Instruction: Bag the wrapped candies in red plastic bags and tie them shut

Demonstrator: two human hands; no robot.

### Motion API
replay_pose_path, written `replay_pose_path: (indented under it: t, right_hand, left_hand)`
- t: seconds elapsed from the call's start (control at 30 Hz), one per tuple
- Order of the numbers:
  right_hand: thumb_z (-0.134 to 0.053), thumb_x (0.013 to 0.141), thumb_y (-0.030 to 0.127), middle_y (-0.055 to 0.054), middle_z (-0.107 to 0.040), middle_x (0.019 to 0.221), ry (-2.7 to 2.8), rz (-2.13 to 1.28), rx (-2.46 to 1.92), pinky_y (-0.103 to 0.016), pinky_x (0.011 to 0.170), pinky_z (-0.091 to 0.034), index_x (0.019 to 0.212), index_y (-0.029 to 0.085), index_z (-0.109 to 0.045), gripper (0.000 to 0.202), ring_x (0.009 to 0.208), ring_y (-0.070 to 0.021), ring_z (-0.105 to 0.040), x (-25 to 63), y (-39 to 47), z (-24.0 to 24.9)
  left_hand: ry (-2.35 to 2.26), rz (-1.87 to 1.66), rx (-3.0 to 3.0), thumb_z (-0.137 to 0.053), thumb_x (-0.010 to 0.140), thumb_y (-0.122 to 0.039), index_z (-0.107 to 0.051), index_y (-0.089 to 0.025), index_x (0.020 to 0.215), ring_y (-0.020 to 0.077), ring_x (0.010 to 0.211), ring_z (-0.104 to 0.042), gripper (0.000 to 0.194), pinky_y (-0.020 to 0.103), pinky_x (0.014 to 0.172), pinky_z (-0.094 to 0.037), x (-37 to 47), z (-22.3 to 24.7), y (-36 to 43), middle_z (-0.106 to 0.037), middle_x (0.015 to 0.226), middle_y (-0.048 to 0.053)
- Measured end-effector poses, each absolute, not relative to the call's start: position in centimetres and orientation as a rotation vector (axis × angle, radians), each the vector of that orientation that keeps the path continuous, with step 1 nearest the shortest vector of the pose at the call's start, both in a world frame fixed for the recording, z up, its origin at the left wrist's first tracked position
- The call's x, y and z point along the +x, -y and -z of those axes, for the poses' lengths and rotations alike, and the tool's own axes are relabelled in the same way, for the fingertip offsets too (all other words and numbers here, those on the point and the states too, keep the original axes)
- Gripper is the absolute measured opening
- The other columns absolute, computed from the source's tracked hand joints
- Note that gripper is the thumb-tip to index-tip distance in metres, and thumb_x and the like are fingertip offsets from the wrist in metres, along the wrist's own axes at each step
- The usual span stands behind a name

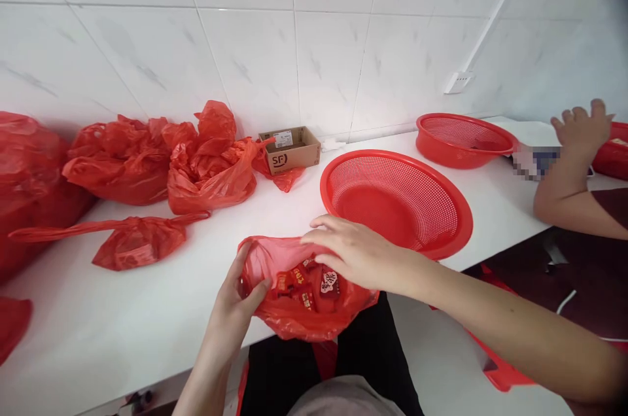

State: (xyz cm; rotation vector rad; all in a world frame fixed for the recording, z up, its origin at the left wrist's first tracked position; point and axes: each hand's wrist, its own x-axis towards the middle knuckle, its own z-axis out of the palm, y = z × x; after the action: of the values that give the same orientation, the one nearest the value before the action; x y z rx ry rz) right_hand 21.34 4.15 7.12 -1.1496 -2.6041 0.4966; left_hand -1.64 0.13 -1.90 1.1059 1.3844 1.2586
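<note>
A red plastic bag (314,328) with its mouth open rests at the table's front edge, in front of me. Several small red packets (307,285) with yellow and white lettering lie inside it. My left hand (235,301) is closed on the bag's left rim, thumb inside and fingers outside. Over the bag's far right side is my right hand (350,249), palm down with its fingers stretched out and apart near the rim. Just beyond it stands a large red mesh basket (377,203) with nothing visible in it.
Full red bags (210,167) line the wall at left, with a small knotted bag (140,246) before them. A cardboard box (294,151) stands behind. Another red basket (449,154) is at back right, near another person's raised hand (583,125).
</note>
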Motion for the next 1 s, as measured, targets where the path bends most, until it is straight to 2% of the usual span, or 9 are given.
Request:
replay_pose_path:
  t: [0.1,0.27,0.4,0.5,0.6,0.67,0.8,0.9,1.0]
  right_hand:
    - [-0.052,0.093,0.025,-0.008,-0.058,0.115,2.52,-0.343,-1.348,-0.039,0.087,-0.05,0.118,0.027,-0.062,0.027,0.107,-0.0239,-0.057,24.5,-3.5,-6.1]
    - [-0.046,0.093,0.018,-0.006,-0.061,0.113,2.448,-0.226,-1.556,-0.039,0.082,-0.051,0.118,0.032,-0.065,0.034,0.101,-0.0227,-0.059,29.9,-2.9,-4.5]
    - [-0.039,0.093,0.013,-0.006,-0.06,0.125,2.326,-0.093,-1.695,-0.044,0.091,-0.049,0.121,0.03,-0.065,0.042,0.109,-0.0245,-0.059,32.5,-4.9,-3.0]
    - [-0.038,0.092,0.011,-0.008,-0.051,0.14,2.196,0.043,-1.705,-0.049,0.104,-0.041,0.123,0.025,-0.064,0.043,0.125,-0.0275,-0.05,32.7,-6.1,-2.2]
    - [-0.043,0.095,0.022,-0.009,-0.052,0.139,2.16,-0.104,-1.549,-0.046,0.107,-0.039,0.122,0.025,-0.063,0.034,0.13,-0.0256,-0.047,30.8,-5.1,-2.0]
    - [-0.048,0.095,0.033,-0.008,-0.055,0.134,2.154,-0.297,-1.426,-0.042,0.107,-0.041,0.121,0.026,-0.061,0.03,0.127,-0.0232,-0.049,29.0,-3.5,-2.1]
    - [-0.059,0.087,0.046,-0.009,-0.053,0.136,2.194,-0.565,-1.403,-0.039,0.102,-0.044,0.139,0.026,-0.043,0.057,0.123,-0.0244,-0.053,26.7,-1.1,-1.7]
    - [-0.061,0.085,0.035,-0.011,-0.057,0.132,2.23,-0.655,-1.677,-0.041,0.087,-0.05,0.142,0.027,-0.039,0.062,0.103,-0.0268,-0.064,27.1,-1.1,-0.8]
    - [-0.049,0.088,0.023,-0.006,-0.068,0.105,2.17,-0.804,-1.739,-0.036,0.074,-0.05,0.126,0.026,-0.051,0.038,0.081,-0.0208,-0.066,28.5,-2.1,-1.0]
  left_hand:
    - [-1.393,-1.236,1.066,-0.068,0.078,-0.036,-0.04,-0.027,0.145,0.0274,0.137,-0.04,0.073,0.033,0.105,-0.041,-2.0,1.9,0.1,-0.037,0.155,0.006]
    - [-1.402,-1.219,1.034,-0.069,0.078,-0.037,-0.035,-0.029,0.148,0.0279,0.135,-0.042,0.078,0.031,0.099,-0.046,-2.2,2.1,-0.1,-0.037,0.155,0.007]
    - [-1.402,-1.222,1.024,-0.069,0.077,-0.039,-0.039,-0.031,0.147,0.0299,0.135,-0.043,0.076,0.034,0.1,-0.046,-1.6,1.9,-0.1,-0.039,0.154,0.007]
    - [-1.417,-1.18,1.038,-0.07,0.077,-0.043,-0.042,-0.03,0.145,0.031,0.129,-0.05,0.075,0.036,0.095,-0.05,-1.6,1.7,0.0,-0.047,0.149,0.007]
    - [-1.452,-1.142,1.062,-0.072,0.075,-0.046,-0.043,-0.029,0.145,0.0314,0.12,-0.057,0.077,0.04,0.094,-0.051,-2.3,1.8,0.4,-0.055,0.141,0.009]
    - [-1.492,-1.163,1.094,-0.071,0.076,-0.047,-0.046,-0.031,0.143,0.0309,0.122,-0.056,0.073,0.044,0.101,-0.046,-2.9,1.9,0.8,-0.054,0.142,0.008]
    - [-1.519,-1.258,1.09,-0.069,0.079,-0.047,-0.041,-0.04,0.144,0.0278,0.125,-0.053,0.072,0.046,0.106,-0.042,-4.0,1.8,1.8,-0.052,0.142,0.005]
    - [-1.491,-1.221,1.038,-0.072,0.077,-0.047,-0.036,-0.035,0.146,0.0268,0.113,-0.061,0.079,0.043,0.096,-0.05,-5.0,1.8,2.5,-0.065,0.122,0.006]
    - [-1.496,-1.045,1.029,-0.072,0.075,-0.05,-0.056,-0.022,0.129,0.0247,0.1,-0.065,0.063,0.036,0.088,-0.053,-6.1,2.0,3.0,-0.071,0.102,0.006]
